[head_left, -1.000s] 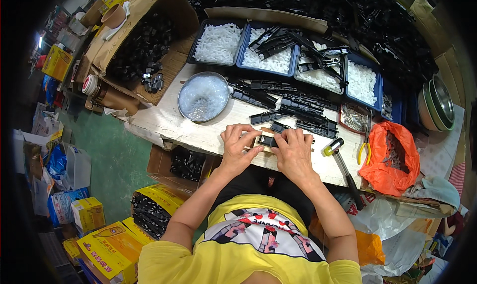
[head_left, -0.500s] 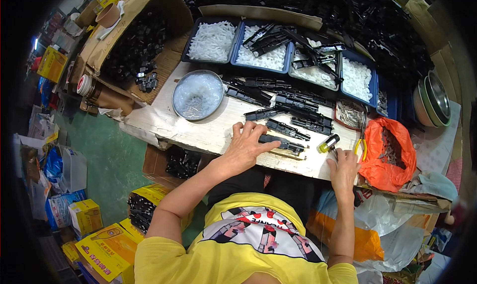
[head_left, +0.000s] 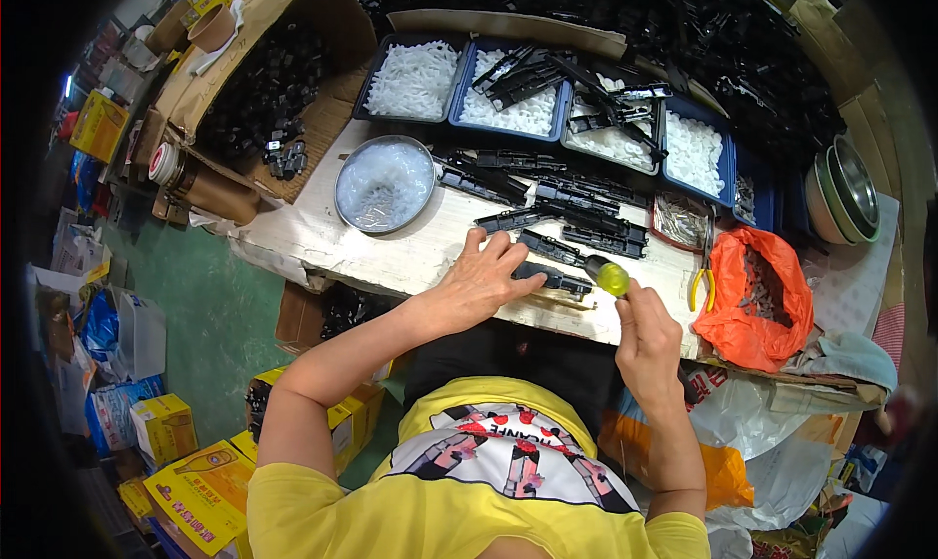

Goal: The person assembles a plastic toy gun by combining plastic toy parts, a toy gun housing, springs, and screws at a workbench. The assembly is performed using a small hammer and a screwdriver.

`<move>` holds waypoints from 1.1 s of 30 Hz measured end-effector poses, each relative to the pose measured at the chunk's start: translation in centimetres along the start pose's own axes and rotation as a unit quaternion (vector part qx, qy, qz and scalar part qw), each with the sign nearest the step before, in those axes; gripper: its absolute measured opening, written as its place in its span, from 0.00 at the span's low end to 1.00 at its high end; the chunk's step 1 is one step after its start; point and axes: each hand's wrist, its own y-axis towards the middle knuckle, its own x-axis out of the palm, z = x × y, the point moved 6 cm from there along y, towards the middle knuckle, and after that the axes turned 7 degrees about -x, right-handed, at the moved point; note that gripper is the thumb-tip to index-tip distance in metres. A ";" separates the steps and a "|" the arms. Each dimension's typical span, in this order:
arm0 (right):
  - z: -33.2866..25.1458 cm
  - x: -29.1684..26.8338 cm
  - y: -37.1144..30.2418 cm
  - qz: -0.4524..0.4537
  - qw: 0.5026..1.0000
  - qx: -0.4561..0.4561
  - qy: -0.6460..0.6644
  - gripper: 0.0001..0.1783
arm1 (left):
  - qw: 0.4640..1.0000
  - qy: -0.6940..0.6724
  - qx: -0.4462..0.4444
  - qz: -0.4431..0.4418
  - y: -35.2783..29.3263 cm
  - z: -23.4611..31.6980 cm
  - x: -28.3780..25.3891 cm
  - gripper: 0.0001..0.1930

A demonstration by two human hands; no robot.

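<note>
My left hand (head_left: pixel 479 285) lies at the table's front edge, thumb and fingers closed on a long black plastic part (head_left: pixel 554 279) and pressing it to the tabletop. In my right hand (head_left: pixel 649 339) is a small hammer (head_left: pixel 612 278) with a clear yellow-green face and a dark opposite end. Its head is held up just right of the black part, apart from it as far as I can tell; my fingers hide most of the handle. Several similar black parts (head_left: pixel 589 212) lie in rows behind my hands.
Blue trays of white plastic pieces (head_left: pixel 417 80) line the back, some topped with black parts. A round metal dish (head_left: pixel 386 185) stands left, near a cardboard box (head_left: pixel 259 100) of small black pieces. Yellow-handled pliers (head_left: pixel 702 287) and an orange bag (head_left: pixel 718 310) are at right.
My right hand has picked the hammer up off the tabletop and brought it left, close to the black part. My left hand still holds that part in nearly the same place.
</note>
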 end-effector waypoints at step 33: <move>-1.3 4.1 5.7 -0.051 0.998 0.013 0.042 0.10 | 0.930 -0.265 -0.212 0.144 -1.4 -2.2 0.7 0.32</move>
